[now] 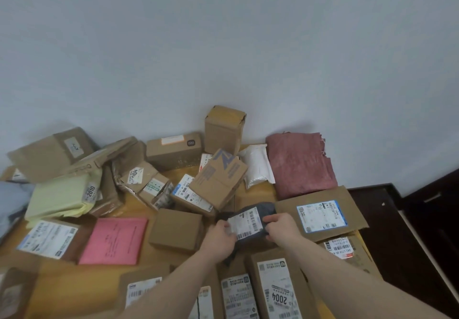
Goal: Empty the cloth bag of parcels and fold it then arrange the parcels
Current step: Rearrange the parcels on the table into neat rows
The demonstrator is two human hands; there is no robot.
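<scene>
Arranging is under way: left hand (221, 234) and right hand (282, 228) both pinch a grey poly mailer (250, 221); red cloth bag (300, 164) lies folded far right. Next, probably setting it among the near boxes.

Both hands (219, 235) (282, 226) — grey parcel (250, 221) gripped

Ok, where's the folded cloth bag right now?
The folded reddish cloth bag lies at the table's far right against the wall, right of the white pouch and behind the flat cardboard mailer.
</scene>
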